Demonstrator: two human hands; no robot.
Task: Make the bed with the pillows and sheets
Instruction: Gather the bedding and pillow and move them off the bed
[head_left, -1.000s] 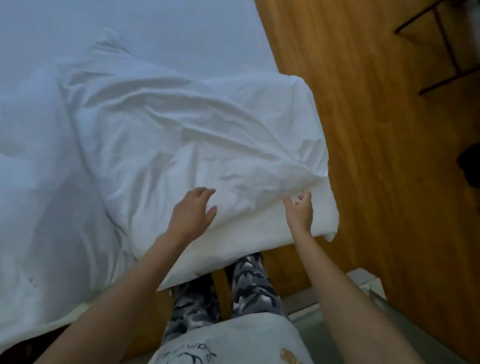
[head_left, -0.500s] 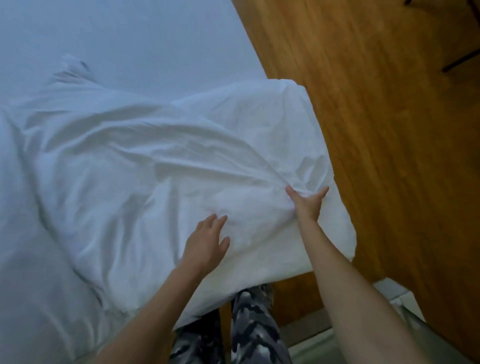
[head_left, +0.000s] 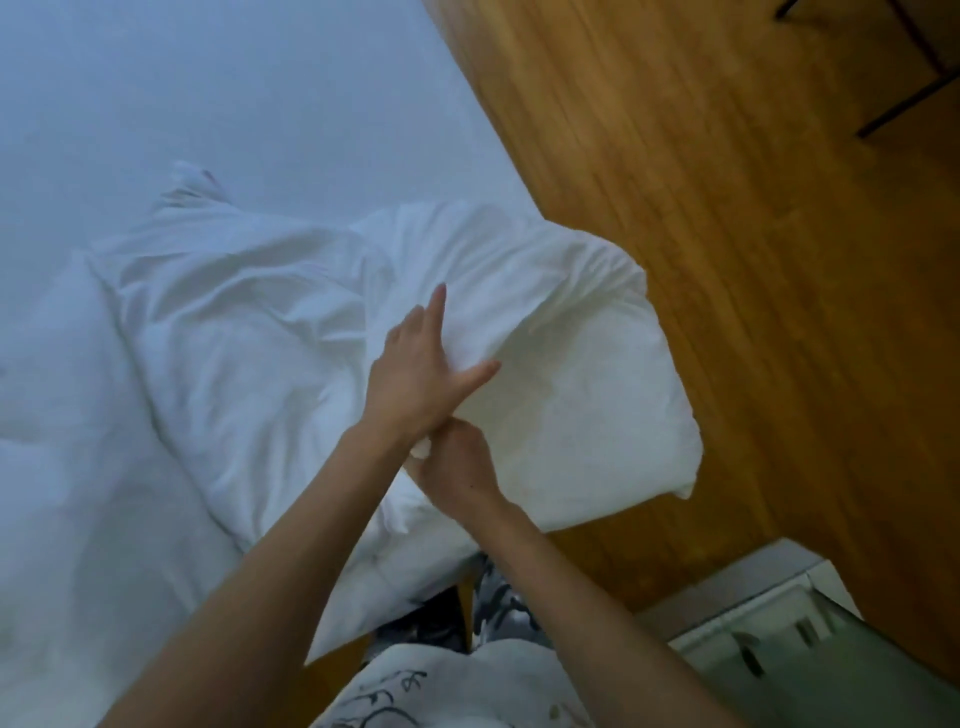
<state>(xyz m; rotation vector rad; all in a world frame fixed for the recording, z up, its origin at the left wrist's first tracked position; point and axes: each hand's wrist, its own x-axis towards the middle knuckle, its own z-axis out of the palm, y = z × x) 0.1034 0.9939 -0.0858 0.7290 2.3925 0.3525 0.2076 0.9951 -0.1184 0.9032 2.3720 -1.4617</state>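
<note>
wooden floor (head_left: 727, 260) beside bed; left hand (head_left: 415, 374) presses flat on rumpled white pillow (head_left: 571, 364), right hand (head_left: 457, 462) pinches its case; next, tugging it smooth.

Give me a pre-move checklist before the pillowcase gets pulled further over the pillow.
1. Right hand grips pillowcase edge: ok, fingers curled on a bunch of fabric.
2. Left hand steadies the pillow: ok, straight fingers lie on it.
3. Pillow supported on the bed: not ok, its corner overhangs the wooden floor.
4. Pillowcase smooth: not ok, heavily wrinkled.
5. Pillow fully inside: cannot tell.
</note>
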